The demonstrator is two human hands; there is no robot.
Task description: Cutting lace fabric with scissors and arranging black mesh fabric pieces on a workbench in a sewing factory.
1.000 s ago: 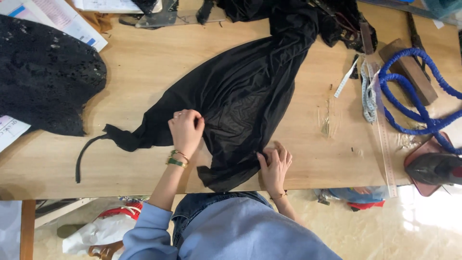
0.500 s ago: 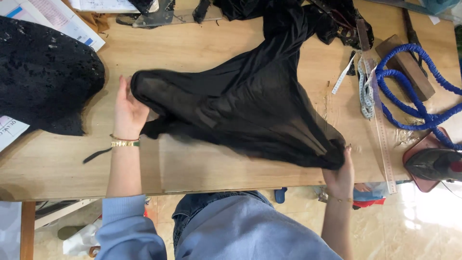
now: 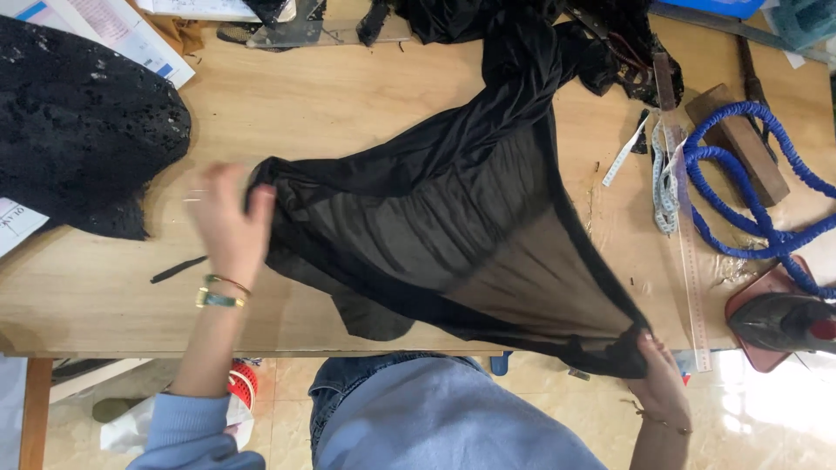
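The left hand [image 3: 228, 228], blurred, is closing its fingers over one end of the sheer black fabric [image 3: 453, 235], while the right hand [image 3: 664, 381] is pinching the opposite corner at the near edge of the wooden table [image 3: 348, 104]. The fabric is stretching between them across the tabletop, its far end trailing into a dark heap at the back. It looks light, limp and slippery, likely best gripped along the thicker hemmed edges. A black lace piece [image 3: 78, 130] is lying to the left; a blue coiled hose [image 3: 749, 191], a measuring tape [image 3: 662, 174] and an iron [image 3: 784, 320] are sitting right. No containers are showing.
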